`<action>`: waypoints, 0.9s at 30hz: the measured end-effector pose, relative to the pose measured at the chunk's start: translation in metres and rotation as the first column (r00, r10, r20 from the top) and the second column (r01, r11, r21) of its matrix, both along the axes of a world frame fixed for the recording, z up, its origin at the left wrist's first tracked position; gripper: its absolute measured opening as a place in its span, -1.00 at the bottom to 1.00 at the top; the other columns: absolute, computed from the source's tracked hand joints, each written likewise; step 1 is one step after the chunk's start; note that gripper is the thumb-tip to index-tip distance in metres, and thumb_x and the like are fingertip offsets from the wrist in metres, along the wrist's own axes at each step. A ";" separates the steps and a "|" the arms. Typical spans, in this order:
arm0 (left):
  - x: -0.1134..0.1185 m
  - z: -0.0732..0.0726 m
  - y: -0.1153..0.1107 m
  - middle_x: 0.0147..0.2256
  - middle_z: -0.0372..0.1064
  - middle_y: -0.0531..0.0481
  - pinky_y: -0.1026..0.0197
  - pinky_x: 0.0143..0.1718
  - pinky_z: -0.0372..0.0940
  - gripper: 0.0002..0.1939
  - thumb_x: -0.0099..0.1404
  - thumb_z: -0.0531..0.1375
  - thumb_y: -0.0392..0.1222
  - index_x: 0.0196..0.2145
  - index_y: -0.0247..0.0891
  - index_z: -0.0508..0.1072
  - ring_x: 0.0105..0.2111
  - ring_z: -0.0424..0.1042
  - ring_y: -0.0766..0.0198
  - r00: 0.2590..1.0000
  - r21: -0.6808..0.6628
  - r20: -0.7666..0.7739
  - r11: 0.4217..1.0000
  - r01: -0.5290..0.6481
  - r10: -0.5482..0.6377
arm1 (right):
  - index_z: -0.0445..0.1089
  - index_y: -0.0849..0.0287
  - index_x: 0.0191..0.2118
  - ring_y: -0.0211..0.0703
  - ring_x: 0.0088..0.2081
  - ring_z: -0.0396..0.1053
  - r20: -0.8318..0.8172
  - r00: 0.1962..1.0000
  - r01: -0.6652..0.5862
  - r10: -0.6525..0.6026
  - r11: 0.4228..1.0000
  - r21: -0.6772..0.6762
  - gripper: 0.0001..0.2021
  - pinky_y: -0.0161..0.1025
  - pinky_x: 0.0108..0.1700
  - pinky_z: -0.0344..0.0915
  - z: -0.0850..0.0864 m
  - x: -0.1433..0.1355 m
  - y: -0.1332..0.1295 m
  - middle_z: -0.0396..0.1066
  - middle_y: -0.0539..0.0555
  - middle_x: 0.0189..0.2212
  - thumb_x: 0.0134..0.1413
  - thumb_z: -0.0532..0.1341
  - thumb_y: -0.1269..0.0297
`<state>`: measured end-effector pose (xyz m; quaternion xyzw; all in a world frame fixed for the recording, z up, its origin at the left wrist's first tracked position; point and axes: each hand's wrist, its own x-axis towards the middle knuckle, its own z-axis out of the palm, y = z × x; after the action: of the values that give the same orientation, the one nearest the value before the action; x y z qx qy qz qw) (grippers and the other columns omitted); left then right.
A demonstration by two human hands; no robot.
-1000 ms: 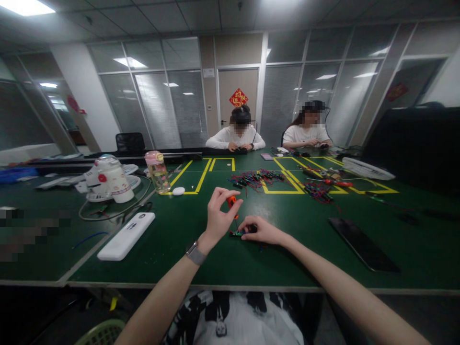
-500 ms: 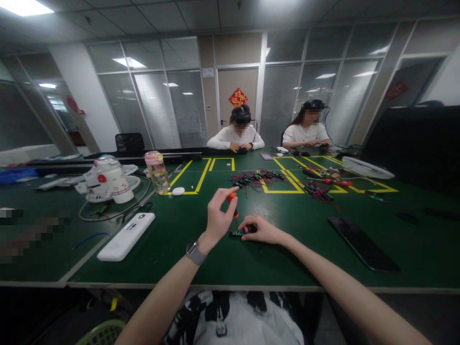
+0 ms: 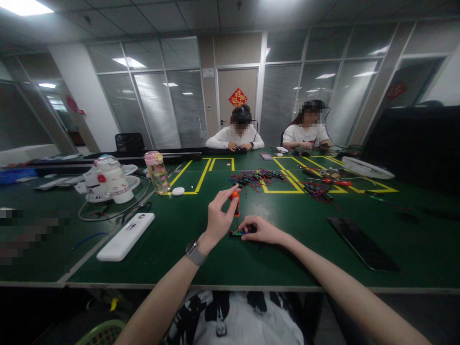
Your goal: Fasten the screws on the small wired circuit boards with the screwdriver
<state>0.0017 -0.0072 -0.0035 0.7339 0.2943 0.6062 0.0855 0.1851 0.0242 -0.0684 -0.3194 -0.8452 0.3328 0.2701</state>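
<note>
My left hand [image 3: 221, 213] has its fingers closed around the handle of an orange and black screwdriver [image 3: 235, 206]. The screwdriver stands nearly upright, its thin shaft reaching down to a small green circuit board [image 3: 235, 234] on the table. From the right, my right hand [image 3: 264, 230] pinches the board, its fingers covering much of it. A bit of blue wire [image 3: 260, 248] shows below that hand. Whether the screwdriver's tip sits in a screw is too small to tell.
A pile of wired boards [image 3: 257, 178] and a second pile [image 3: 318, 190] lie beyond my hands on the green table [image 3: 201, 273]. A white power bank [image 3: 125, 237] is at left, a black phone [image 3: 362, 243] at right. Two people sit opposite.
The screwdriver's handle has shifted slightly right and looks turned in my left hand, whose fingers have moved a little. My right hand and the board stay in place.
</note>
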 end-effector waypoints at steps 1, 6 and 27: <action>0.000 0.000 0.000 -0.15 0.45 -0.07 0.14 -0.07 0.30 -0.71 0.36 0.13 -0.20 0.02 -0.18 0.43 -0.15 0.41 0.22 1.000 0.026 0.001 0.999 -0.026 0.026 | 0.53 0.22 -0.25 -0.26 -0.41 0.26 0.000 1.000 -0.001 0.001 1.000 -0.002 -0.76 -0.32 -0.33 0.20 0.000 0.000 0.000 0.31 -0.03 -0.46 -0.09 0.39 0.24; 0.000 0.001 -0.001 -0.26 0.31 -0.03 0.19 -0.18 0.30 -0.76 0.32 0.19 -0.14 -0.07 -0.15 0.50 -0.23 0.35 0.25 0.994 0.090 0.001 0.990 -0.107 0.107 | 0.53 0.20 -0.24 -0.26 -0.42 0.25 0.007 1.000 0.002 -0.002 1.000 0.001 -0.76 -0.32 -0.33 0.21 0.001 0.000 -0.001 0.31 -0.03 -0.46 -0.09 0.39 0.23; 0.000 0.001 -0.002 -0.24 0.31 -0.03 0.23 -0.17 0.27 -0.74 0.38 0.10 -0.18 -0.02 -0.18 0.46 -0.23 0.34 0.27 0.999 0.044 -0.014 0.998 -0.040 0.041 | 0.53 0.22 -0.25 -0.26 -0.42 0.23 -0.014 1.000 -0.004 0.004 1.000 -0.013 -0.76 -0.32 -0.34 0.18 0.002 -0.001 -0.001 0.30 -0.02 -0.46 -0.08 0.38 0.24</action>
<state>0.0015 -0.0089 -0.0023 0.7339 0.2964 0.6087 0.0550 0.1842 0.0228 -0.0666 -0.3172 -0.8416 0.3411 0.2734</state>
